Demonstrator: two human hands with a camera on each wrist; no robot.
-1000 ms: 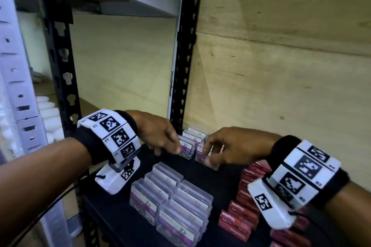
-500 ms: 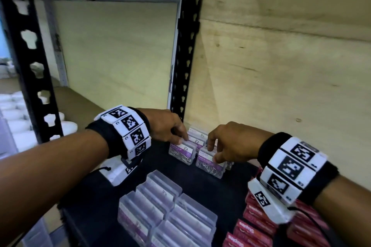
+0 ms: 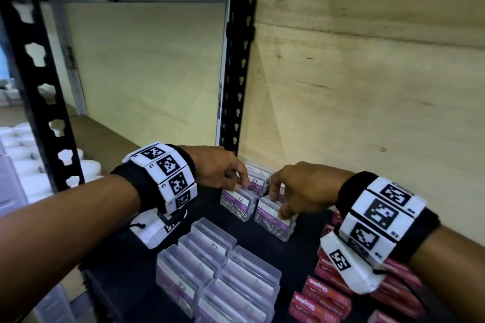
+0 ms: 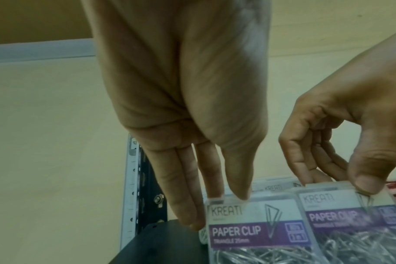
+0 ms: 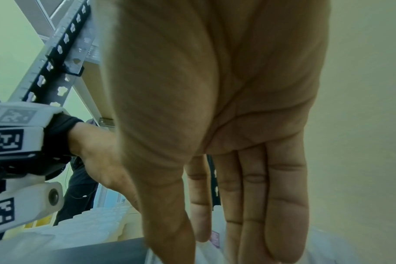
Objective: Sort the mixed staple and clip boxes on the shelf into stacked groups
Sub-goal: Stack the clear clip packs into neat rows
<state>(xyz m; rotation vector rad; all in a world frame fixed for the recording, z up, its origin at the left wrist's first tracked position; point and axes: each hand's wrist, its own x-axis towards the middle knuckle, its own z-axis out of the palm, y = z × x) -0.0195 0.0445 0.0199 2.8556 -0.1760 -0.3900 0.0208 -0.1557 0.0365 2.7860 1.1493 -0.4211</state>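
From the head view, our left hand (image 3: 220,169) pinches one paper clip box (image 3: 237,203) at the shelf's (image 3: 301,249) back, our right hand (image 3: 301,189) another clip box (image 3: 274,220) just beside. Left wrist view: thumb and fingers (image 4: 188,196) straddle the box top. Right wrist view: our thumb and fingers close on the clear box beneath.

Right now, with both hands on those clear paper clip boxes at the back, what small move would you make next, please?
Probably lift both. The left hand pinches one clear purple-labelled paper clip box and the right hand its neighbour; the clear-box stacks stand nearer.
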